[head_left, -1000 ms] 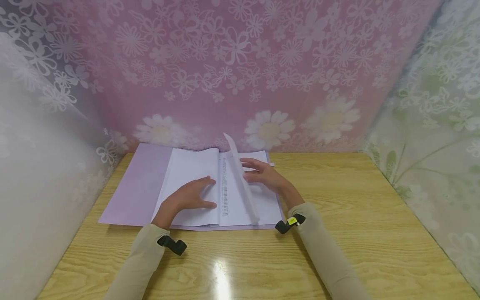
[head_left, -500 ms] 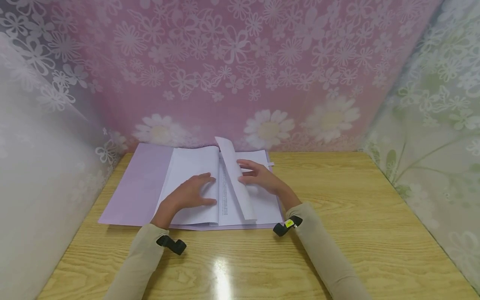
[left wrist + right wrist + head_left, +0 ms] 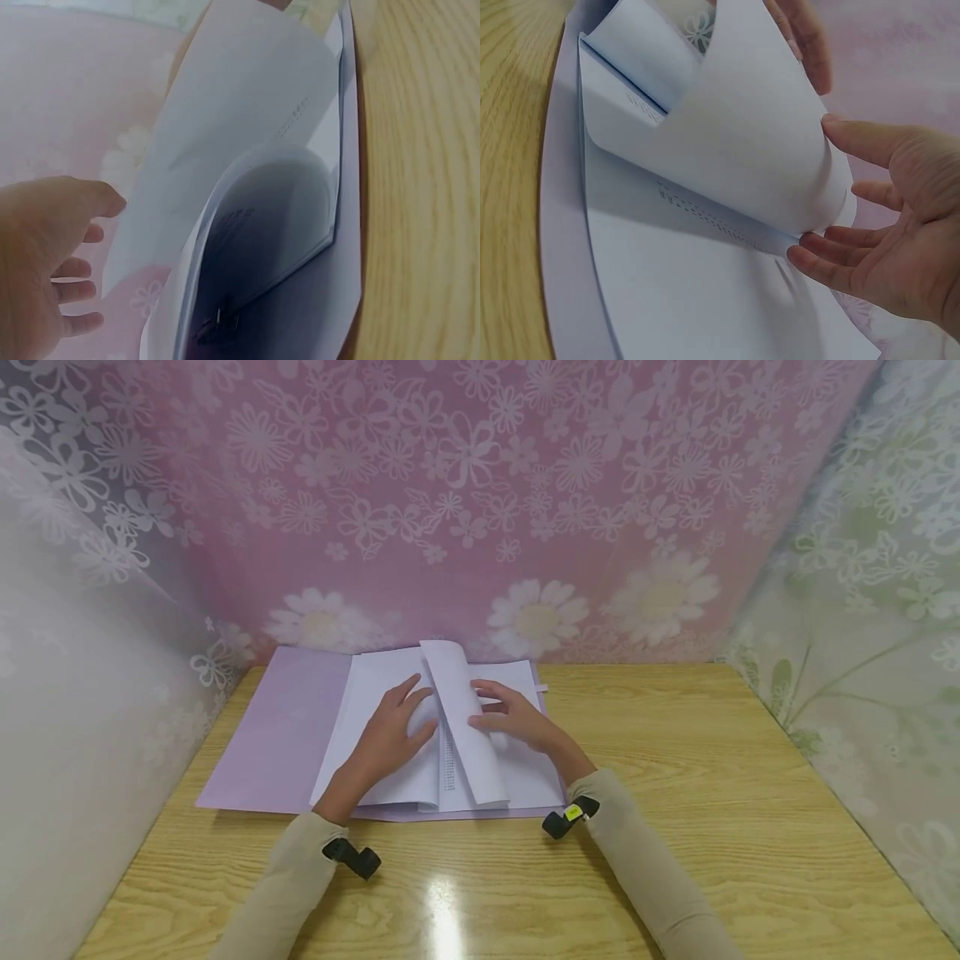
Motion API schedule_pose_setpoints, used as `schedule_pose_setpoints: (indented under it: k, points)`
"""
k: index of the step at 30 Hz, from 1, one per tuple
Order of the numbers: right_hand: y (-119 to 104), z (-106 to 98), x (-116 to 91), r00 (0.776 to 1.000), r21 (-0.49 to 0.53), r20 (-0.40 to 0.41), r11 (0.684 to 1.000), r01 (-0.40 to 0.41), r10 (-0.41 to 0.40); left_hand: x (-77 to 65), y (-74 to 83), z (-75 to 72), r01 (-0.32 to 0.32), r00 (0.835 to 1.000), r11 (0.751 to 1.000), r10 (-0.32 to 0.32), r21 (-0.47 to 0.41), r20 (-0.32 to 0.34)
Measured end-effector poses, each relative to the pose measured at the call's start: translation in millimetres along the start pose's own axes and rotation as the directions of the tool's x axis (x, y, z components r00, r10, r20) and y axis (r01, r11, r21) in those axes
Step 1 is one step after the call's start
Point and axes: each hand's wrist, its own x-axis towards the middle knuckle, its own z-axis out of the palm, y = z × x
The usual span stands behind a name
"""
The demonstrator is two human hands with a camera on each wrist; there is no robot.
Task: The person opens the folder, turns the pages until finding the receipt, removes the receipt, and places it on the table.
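A lilac ring-binder-like folder [image 3: 273, 727] lies open on the table with white pages [image 3: 375, 693] turned to its left side and more pages [image 3: 525, 768] on its right. Between them one white sheet [image 3: 457, 727] stands raised and curved. My right hand [image 3: 517, 714] touches the right face of this sheet with spread fingers; in the right wrist view the thumb [image 3: 855, 139] and fingertips lie against the paper. Over the left pages hovers my left hand [image 3: 386, 735], fingers apart, holding nothing. In the left wrist view the left pages arch over a dark metal clip [image 3: 221, 322].
A wooden table [image 3: 675, 793] carries the folder near its back edge. Behind it hangs a pink flowered cloth [image 3: 480, 527], with pale flowered sheets [image 3: 885, 610] at the sides. A small white tab [image 3: 543, 688] sticks out from the folder's right edge.
The raised sheet has tipped leftward, with my right hand following it slightly left. My left hand has shifted up from the lower left pages, its fingers now pointing more away from me.
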Motion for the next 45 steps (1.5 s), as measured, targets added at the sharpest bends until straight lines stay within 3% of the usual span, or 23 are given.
schedule_pose_setpoints:
  k: [7,14,27,33,45]
  points:
    - [-4,4,-1,1.000,-0.027,-0.010,0.999,0.027,-0.027,-1.1,9.3,3.3,-0.083,0.995,0.996,0.085,-0.040,0.050]
    - [-7,7,-1,0.999,-0.040,-0.024,0.998,0.043,-0.044,-1.9,9.7,3.9,-0.028,0.991,0.999,0.032,-0.028,0.133]
    - [-16,14,-3,0.998,-0.018,0.008,0.998,0.067,-0.067,-1.2,7.4,-1.3,0.030,0.989,0.999,-0.034,0.031,0.146]
    - [-17,17,-4,0.998,-0.010,0.012,0.998,0.062,-0.062,-1.3,3.7,-0.5,0.075,0.979,0.995,-0.086,0.067,0.183]
    - [-18,24,-4,0.999,-0.011,0.029,0.999,0.043,-0.043,-2.1,-0.3,1.7,0.069,0.953,0.996,-0.084,0.062,0.290]
